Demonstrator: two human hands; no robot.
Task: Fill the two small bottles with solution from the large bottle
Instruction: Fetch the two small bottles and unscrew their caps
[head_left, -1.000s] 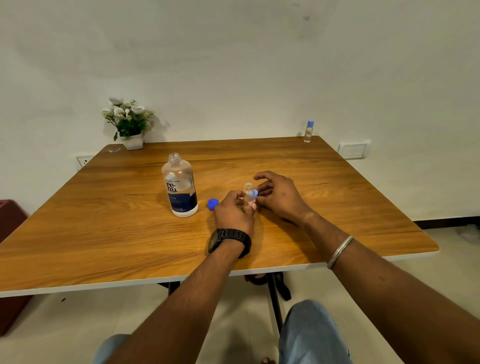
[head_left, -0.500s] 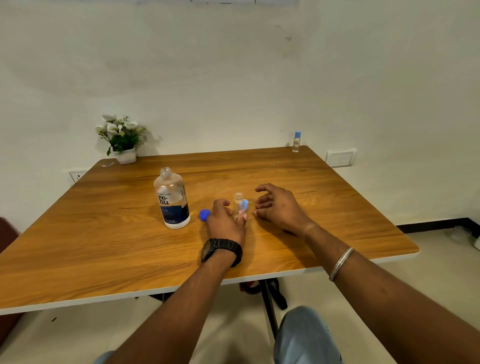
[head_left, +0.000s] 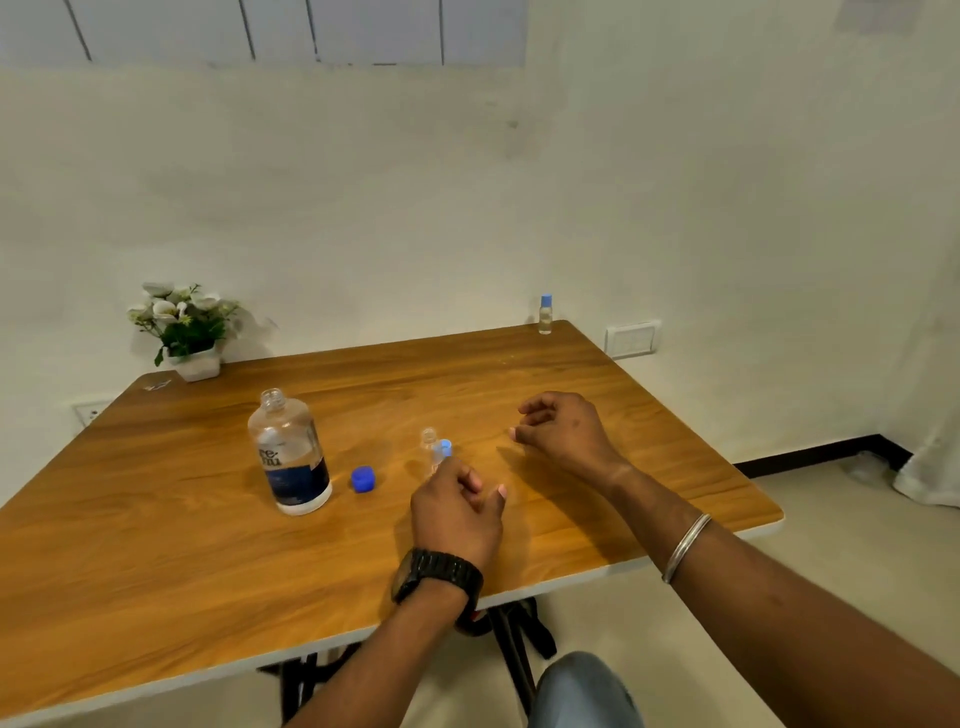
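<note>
The open small bottle (head_left: 428, 451) stood upright on the table (head_left: 156, 545), just beyond my left hand (head_left: 456, 512), with a light blue small cap (head_left: 445, 447) right beside its neck. My left hand's fingers were loosely curled. Whether their tips touched the bottle or the cap could not be determined, as the hand hid the bottle's lower part. My right hand (head_left: 563, 434) hovered to the right of the bottle, well apart from it, fingers loosely curled and holding nothing.

To the left of my left hand lay the dark blue large cap (head_left: 362, 478), and just past it stood the large bottle (head_left: 288, 452), uncapped and partly filled. The second small bottle (head_left: 545, 315), capped in blue, stood at the far right corner of the table, well beyond my right hand.

Half a second earlier my right hand had been close to the open bottle; it had since moved away to the right. My left hand had drawn back toward me.

The table was wood-grained with a pale edge. A potted plant (head_left: 184, 327) stood at its far left corner against a plain wall (head_left: 415, 208).
</note>
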